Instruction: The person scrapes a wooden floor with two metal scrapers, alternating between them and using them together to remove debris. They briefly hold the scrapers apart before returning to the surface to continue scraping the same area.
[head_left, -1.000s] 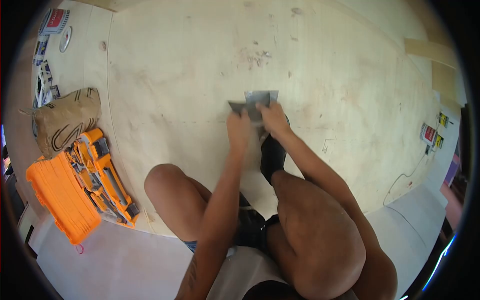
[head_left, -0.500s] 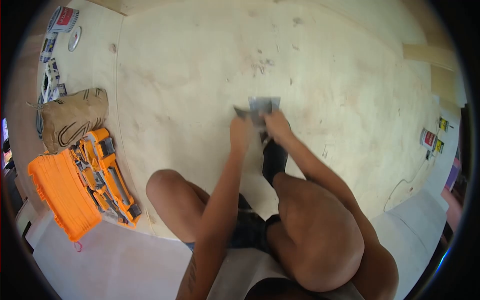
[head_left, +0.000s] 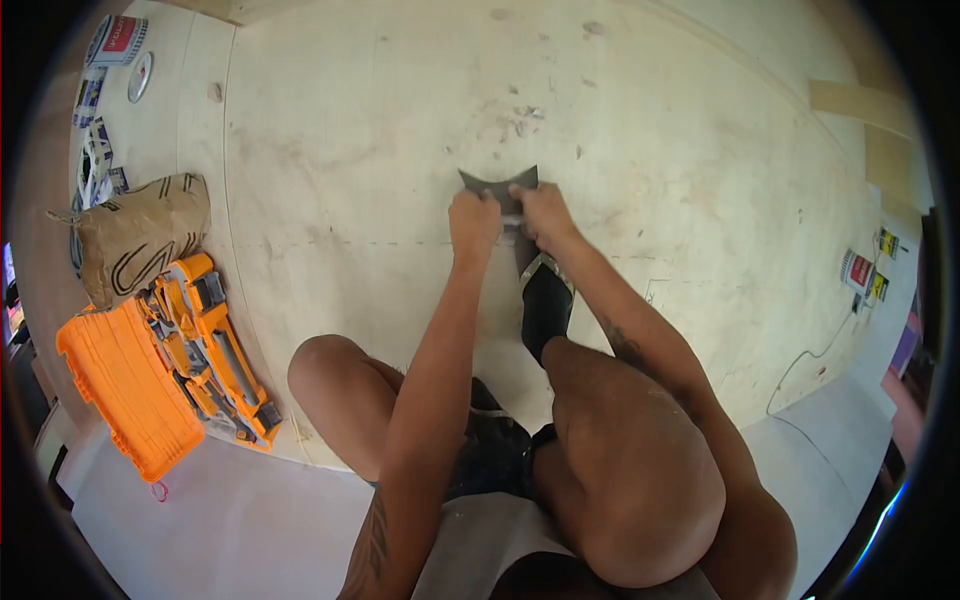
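In front of my foot, both hands grip a thin grey putty knife blade (head_left: 499, 181) above the plywood sheet (head_left: 340, 140). Its upper edge looks concave, with a pointed corner at each end. My left hand (head_left: 474, 226) closes on the left side, fingers curled. My right hand (head_left: 546, 214) closes on the right side, thumb laid on the blade. Between the hands a small pale part is blurred, and my fingers hide the lower portion. I cannot tell whether this is one blade or two overlapping.
My black-covered foot (head_left: 546, 305) stands just below the hands. At left lie an open orange tool case (head_left: 130, 390), a brown paper bag (head_left: 145, 235), a can (head_left: 117, 40) and a round lid (head_left: 141, 77). At right are another can (head_left: 857, 270) and a thin cord (head_left: 800, 365).
Both hands have moved slightly up and away from my foot. The shiny blade face seen earlier now shows as a darker, curved-edged shape between the hands.
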